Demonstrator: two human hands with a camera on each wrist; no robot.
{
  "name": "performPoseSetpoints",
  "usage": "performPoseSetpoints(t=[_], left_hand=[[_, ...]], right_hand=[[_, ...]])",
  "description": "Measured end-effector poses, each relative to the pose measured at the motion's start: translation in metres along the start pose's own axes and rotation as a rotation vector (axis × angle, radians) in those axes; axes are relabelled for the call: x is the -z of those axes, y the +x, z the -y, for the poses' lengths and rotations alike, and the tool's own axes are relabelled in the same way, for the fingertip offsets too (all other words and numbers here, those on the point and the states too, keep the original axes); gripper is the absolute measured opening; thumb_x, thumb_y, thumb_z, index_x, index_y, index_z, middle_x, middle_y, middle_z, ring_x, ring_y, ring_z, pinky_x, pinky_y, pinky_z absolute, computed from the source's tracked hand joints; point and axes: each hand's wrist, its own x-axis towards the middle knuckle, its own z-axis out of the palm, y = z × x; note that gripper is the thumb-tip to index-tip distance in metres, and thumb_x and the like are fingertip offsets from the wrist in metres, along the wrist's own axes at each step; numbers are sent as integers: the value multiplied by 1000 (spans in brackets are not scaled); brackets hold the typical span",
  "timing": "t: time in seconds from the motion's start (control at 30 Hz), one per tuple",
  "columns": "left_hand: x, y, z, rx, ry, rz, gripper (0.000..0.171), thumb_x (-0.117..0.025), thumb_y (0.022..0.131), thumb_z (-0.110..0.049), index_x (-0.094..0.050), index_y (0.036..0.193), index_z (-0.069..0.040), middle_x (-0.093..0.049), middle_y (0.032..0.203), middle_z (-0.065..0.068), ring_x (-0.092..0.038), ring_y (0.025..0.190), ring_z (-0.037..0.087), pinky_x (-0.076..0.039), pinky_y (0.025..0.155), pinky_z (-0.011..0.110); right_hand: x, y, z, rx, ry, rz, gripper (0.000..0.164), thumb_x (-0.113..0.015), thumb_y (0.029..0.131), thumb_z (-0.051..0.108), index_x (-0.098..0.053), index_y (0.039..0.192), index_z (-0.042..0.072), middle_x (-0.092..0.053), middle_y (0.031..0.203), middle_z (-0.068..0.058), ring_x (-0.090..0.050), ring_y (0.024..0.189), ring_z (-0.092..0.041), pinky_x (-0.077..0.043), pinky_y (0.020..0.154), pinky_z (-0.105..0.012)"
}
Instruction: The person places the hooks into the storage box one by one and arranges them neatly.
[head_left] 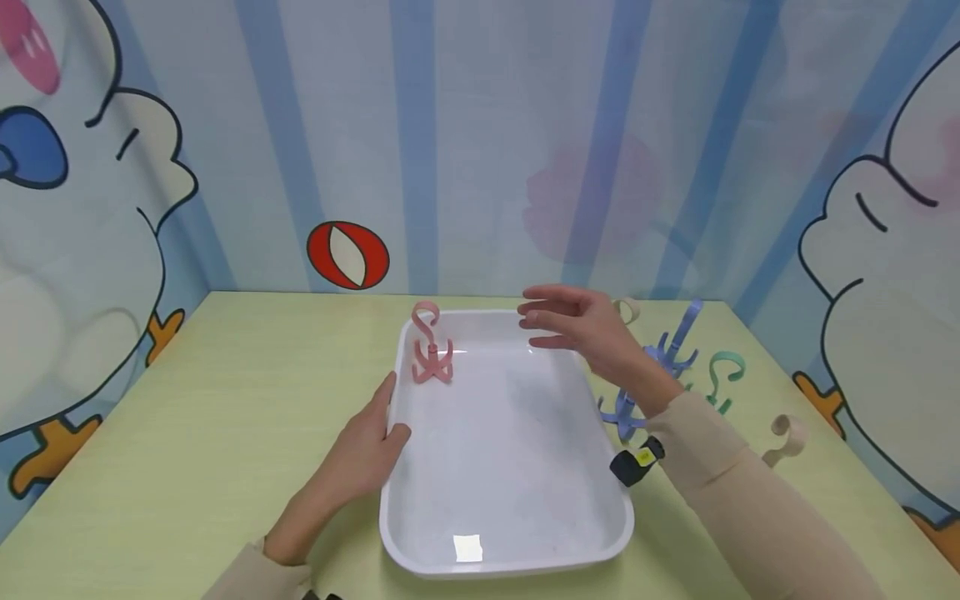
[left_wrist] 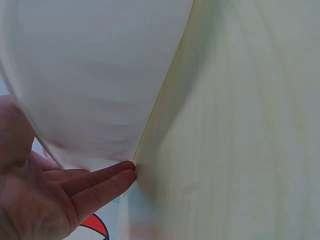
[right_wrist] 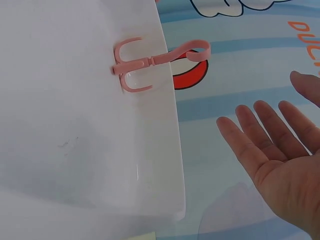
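Note:
A white tray (head_left: pixel 510 467) lies lengthwise in front of me. My left hand (head_left: pixel 367 446) holds its left side, the thumb over the rim and the fingers along the outer wall, as the left wrist view (left_wrist: pixel 95 195) also shows. Inside the tray's far left corner stands a pink multi-prong hanging hook (head_left: pixel 432 362), its curled top upward; the right wrist view shows this pink hook (right_wrist: pixel 132 66) apart from the hand. My right hand (head_left: pixel 592 329) hovers over the far right corner with fingers spread and nothing in them.
Right of the tray, partly behind my right arm, lie blue pronged hooks (head_left: pixel 624 414), a green hook (head_left: pixel 726 358) and beige hooks (head_left: pixel 787 437). A patterned cloth wall (head_left: pixel 480 167) rises behind the pale yellow table (head_left: pixel 247 400).

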Motion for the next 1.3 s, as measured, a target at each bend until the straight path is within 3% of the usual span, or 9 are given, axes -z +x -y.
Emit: performPoseSetpoints(t=[0.17,0.67,1.3], left_hand=[[0,0,-1,-9,-3,1,74,-48,102,-12,-16,166,7,-44,161,32,-64,126,40,-60,97,52],[0,-1,-1,-6,10,4,74,-48,103,-13,-16,165,8,-44,160,32,-64,128,40,-60,98,53],[0,0,-1,2,0,4,74,-49,103,-13,-16,166,6,-45,160,32,-68,120,38,-63,91,49]], right_hand=[[5,-6,-1,-3,-18,-12,46,-67,104,14,-58,147,3,-62,147,-25,-72,122,-25,-61,97,-42],[19,-26,-2,37,-47,-15,46,-68,103,14,-59,145,0,-74,131,-6,-75,114,-14,-62,94,-40],[30,-53,1,20,-83,-29,47,-68,103,20,-60,146,1,-74,132,-4,-74,118,-17,-62,95,-38]])
